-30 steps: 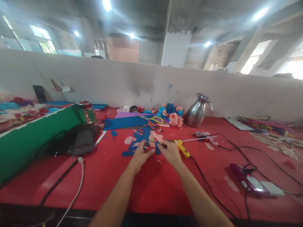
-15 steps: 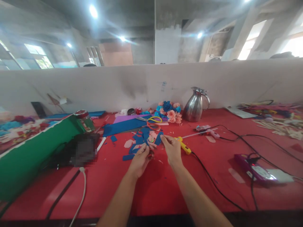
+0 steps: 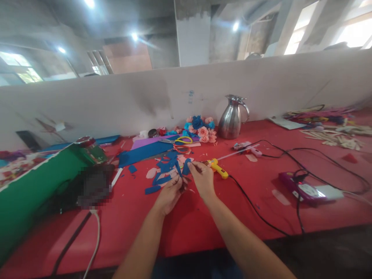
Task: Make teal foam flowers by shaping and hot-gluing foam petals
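Over the desk (image 3: 130, 224), in from its near edge, the right hand (image 3: 201, 179) pinches a blue piece (image 3: 186, 166) (light, easily creased, I'd guess: hold its rim); the left hand (image 3: 170, 195) grips a blue strip (image 3: 178, 169).

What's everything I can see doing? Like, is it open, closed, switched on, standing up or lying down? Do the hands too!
Left hand: pinching a blue strip
Right hand: pinching a blue piece
Scissors: lying down, handles apart
Yellow glue gun: lying down
Metal jug: standing up
Jar: red lid on
Purple power box: plug in, red glow showing
Ceiling lights: on
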`<state>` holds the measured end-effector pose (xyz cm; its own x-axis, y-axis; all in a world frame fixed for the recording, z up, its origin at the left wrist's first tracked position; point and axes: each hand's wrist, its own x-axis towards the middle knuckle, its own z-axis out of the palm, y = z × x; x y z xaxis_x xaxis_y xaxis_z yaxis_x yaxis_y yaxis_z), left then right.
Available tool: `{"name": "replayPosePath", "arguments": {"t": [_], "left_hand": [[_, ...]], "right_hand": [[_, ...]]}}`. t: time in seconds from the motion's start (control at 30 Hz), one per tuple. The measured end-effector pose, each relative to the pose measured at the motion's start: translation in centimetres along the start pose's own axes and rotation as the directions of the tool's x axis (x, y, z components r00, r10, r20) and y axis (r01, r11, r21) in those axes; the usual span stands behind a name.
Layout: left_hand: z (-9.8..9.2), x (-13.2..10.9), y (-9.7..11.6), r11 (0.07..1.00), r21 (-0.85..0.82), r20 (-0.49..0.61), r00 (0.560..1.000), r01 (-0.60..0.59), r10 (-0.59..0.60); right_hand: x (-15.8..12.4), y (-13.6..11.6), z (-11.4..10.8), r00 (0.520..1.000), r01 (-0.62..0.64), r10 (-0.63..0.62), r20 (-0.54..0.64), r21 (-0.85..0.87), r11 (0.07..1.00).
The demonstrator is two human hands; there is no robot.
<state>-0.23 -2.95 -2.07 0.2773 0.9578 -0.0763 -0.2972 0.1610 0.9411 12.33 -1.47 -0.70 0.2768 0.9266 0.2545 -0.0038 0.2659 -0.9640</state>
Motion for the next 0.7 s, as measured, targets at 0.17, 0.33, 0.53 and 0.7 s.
{"name": "replayPosePath", "arguments": {"t": [0.17,0.33,0.53,0.7], "left_hand": [[0.17,-0.12,-0.06,0.999,-0.003,0.016,0.999,0.041,-0.041],[-0.17,0.15,-0.42,0.998,-0.028,0.017,0.999,0.050,-0.049],[-0.16,0.27,-0.56,0.997,-0.050,0.008,0.998,0.055,-0.054],[-0.08,0.22,-0.39,0.996,-0.061,0.007,0.998,0.063,-0.063]], "right_hand": [[0.06,0.15,-0.03,1.000,-0.006,0.006,0.012,-0.004,1.000],[-0.08,0.12,-0.03,1.000,-0.001,0.002,0.031,-0.004,1.000],[-0.41,-0.12,0.03,0.998,-0.022,0.022,0.054,0.007,1.000],[-0.58,-0.49,0.09,0.994,-0.014,0.012,0.110,0.010,1.000]]}}
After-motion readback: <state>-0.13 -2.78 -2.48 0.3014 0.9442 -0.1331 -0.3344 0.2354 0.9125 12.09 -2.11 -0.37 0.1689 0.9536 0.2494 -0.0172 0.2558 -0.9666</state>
